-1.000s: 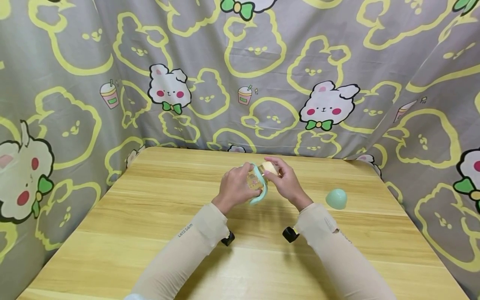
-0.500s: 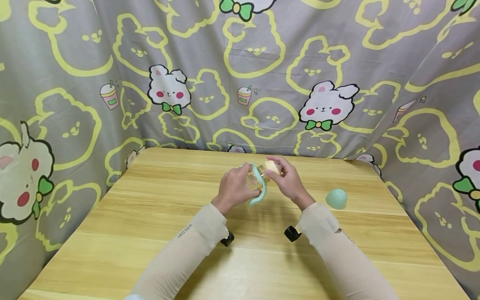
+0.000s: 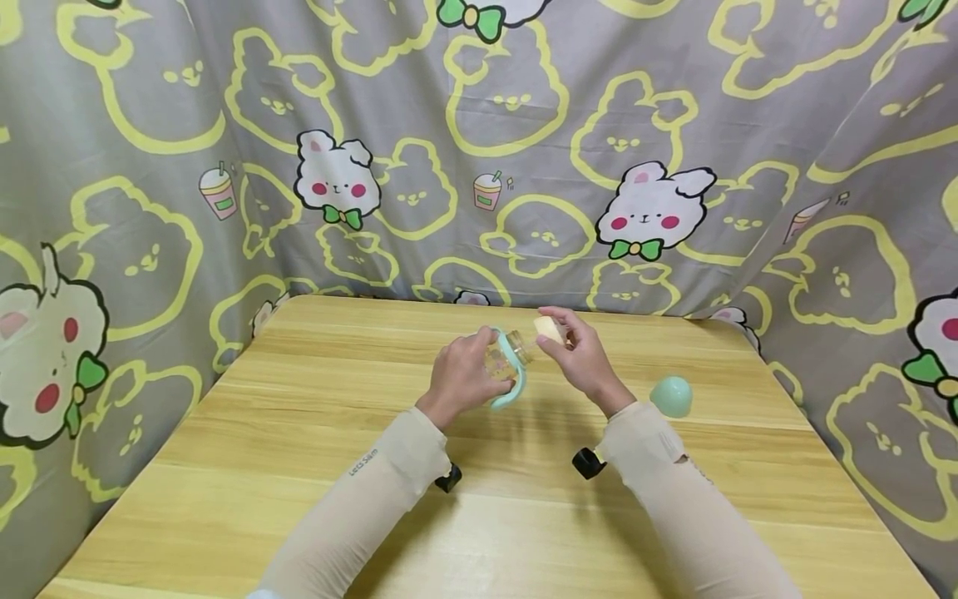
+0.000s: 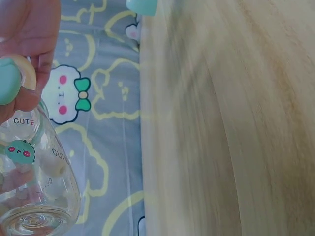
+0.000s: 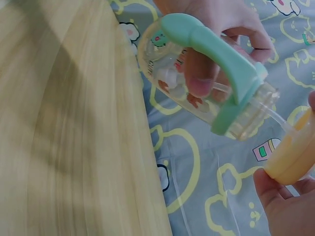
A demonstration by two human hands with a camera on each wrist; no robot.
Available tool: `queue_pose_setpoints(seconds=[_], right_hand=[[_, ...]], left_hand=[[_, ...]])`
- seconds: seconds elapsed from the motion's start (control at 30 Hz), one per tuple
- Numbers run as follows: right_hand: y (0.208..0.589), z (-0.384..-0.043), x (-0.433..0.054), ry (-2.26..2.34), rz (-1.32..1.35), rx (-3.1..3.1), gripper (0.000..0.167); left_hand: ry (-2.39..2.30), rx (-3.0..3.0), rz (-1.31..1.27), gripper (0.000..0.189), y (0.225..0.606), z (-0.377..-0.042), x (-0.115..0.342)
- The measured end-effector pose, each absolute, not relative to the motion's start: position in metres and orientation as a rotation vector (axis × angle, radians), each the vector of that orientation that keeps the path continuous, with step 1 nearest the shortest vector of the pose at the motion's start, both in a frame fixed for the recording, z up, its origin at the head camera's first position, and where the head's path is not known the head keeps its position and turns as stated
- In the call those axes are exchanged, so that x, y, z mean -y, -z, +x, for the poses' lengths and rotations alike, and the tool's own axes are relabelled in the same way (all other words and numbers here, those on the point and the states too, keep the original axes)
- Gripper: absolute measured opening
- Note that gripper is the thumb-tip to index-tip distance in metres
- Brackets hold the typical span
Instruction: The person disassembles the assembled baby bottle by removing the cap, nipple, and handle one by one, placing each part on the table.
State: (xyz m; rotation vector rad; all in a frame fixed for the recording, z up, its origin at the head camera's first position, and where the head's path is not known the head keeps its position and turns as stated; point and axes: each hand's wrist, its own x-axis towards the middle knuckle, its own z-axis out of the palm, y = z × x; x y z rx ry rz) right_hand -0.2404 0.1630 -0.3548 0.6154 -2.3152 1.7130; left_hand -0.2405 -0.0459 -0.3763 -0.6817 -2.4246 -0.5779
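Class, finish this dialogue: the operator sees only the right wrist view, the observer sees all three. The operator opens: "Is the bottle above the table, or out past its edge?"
Observer: The head view shows the bottle above the table.
Operator: Does anything stand on the table?
Observer: Yes, a mint cap, to the right of the right hand.
Operator: Are the forearms bare?
Observer: No, both wear pale sleeves.

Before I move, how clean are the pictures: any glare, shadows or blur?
Head: pale glare on the table, soft shadows across it; left wrist: hazy and muted, wood grain soft, yet "CUTE" on the bottle is readable; right wrist: dull colours, a broad, soft-edged shadow streaking the table.
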Motion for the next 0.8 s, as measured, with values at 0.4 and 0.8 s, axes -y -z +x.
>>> queue_pose_setpoints(seconds=[0.4, 0.8], right_hand=[[0.350, -0.242, -0.171, -1.682, 0.592, 2.323, 0.043], [0.345, -0.244, -0.181, -1.660, 0.569, 2.336, 0.043]], left_hand=[[0.579, 2.435, -0.663, 0.062, 0.377, -0.242, 0.052], [0.581, 2.476, -0.643, 0.063, 0.379, -0.241, 0.053]])
